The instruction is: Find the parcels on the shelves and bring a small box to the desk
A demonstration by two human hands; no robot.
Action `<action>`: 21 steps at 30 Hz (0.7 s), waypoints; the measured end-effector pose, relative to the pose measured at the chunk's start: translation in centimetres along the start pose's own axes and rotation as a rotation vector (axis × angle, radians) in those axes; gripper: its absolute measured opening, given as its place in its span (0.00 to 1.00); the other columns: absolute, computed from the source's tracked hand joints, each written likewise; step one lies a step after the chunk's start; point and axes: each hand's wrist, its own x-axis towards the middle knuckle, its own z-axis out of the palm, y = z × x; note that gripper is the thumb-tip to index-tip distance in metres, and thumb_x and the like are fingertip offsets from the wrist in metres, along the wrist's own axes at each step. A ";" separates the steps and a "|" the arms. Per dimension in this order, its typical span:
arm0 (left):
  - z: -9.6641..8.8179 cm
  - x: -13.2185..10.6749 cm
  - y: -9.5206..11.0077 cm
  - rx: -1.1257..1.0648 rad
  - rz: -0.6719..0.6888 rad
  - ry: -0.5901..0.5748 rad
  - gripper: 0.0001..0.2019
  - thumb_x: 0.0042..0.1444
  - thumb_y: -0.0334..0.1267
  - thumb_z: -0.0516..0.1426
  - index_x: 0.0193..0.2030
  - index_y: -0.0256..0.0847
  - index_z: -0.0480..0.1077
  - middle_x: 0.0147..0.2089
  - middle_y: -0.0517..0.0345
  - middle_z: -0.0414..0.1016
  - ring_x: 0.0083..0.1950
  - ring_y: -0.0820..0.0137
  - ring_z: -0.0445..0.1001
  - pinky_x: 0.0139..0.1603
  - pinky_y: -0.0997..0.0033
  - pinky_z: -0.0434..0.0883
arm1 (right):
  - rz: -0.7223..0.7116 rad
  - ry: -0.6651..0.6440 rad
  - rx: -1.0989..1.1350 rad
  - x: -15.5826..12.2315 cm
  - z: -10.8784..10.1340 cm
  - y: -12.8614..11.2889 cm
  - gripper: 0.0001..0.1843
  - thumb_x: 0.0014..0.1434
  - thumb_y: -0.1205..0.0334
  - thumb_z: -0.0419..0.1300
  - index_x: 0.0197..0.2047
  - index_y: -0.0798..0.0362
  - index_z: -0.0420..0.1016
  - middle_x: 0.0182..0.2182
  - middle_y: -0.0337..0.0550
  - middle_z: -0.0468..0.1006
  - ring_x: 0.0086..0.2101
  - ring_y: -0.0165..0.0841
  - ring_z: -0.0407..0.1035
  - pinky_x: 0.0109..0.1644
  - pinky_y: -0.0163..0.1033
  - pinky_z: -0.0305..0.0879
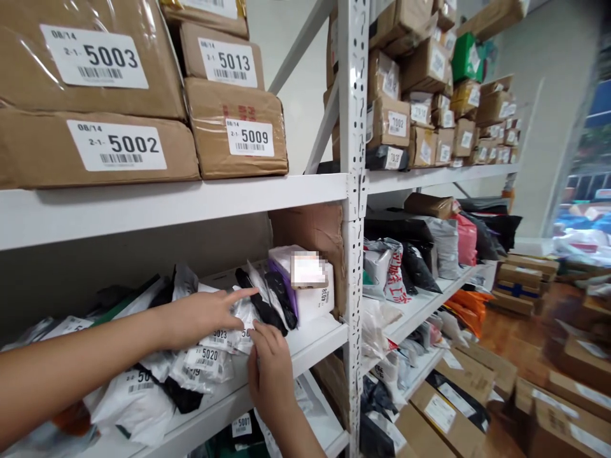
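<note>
My left hand (205, 318) reaches in from the left over a row of parcel bags on the lower shelf. Its index finger stretches towards a black parcel bag (260, 305), and the thumb is spread apart above a labelled packet. My right hand (271, 362) comes up from below, its bent fingers at the edge of a small clear parcel bag (245, 337) with a white label, partly hidden by the hands. Close by lie a bag labelled 5020 (207, 359) and a bag labelled 5023 (219, 335). To the right stands a white parcel (315, 302) marked 4038.
Taped cardboard boxes labelled 5002 (119, 149) and 5009 (245, 137) sit on the shelf above. A perforated white post (354, 254) divides the racks. More boxes and bags fill the right rack, and cartons (442, 413) lie on the floor.
</note>
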 end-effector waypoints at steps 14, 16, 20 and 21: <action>-1.2 -0.5 -3.0 -0.483 -0.106 -0.286 0.41 0.41 0.25 0.59 0.64 0.54 0.59 0.69 0.55 0.55 0.66 0.57 0.57 0.61 0.62 0.63 | 0.057 -0.018 0.059 1.8 0.1 0.6 0.25 0.55 0.79 0.45 0.56 0.60 0.62 0.55 0.56 0.68 0.54 0.43 0.59 0.57 0.56 0.64; -1.8 0.3 -3.7 -0.565 -0.107 -0.174 0.34 0.47 0.30 0.56 0.64 0.49 0.60 0.65 0.56 0.62 0.65 0.61 0.60 0.62 0.64 0.61 | 0.062 -0.033 0.064 1.7 0.3 0.6 0.24 0.55 0.79 0.45 0.54 0.61 0.64 0.54 0.57 0.69 0.53 0.43 0.59 0.56 0.56 0.65; -1.2 3.5 -3.6 -0.313 -0.162 0.178 0.27 0.56 0.32 0.50 0.64 0.34 0.57 0.66 0.45 0.59 0.66 0.62 0.58 0.66 0.63 0.54 | 0.053 -0.022 0.066 1.5 0.6 0.7 0.23 0.54 0.79 0.45 0.52 0.61 0.66 0.54 0.57 0.69 0.52 0.44 0.60 0.53 0.56 0.66; -0.8 4.4 -3.4 -0.253 -0.148 0.174 0.26 0.57 0.32 0.50 0.63 0.34 0.59 0.66 0.44 0.59 0.66 0.62 0.58 0.66 0.63 0.54 | 0.050 -0.020 0.065 1.5 0.6 0.8 0.23 0.54 0.79 0.46 0.52 0.61 0.66 0.54 0.57 0.69 0.51 0.44 0.60 0.53 0.57 0.66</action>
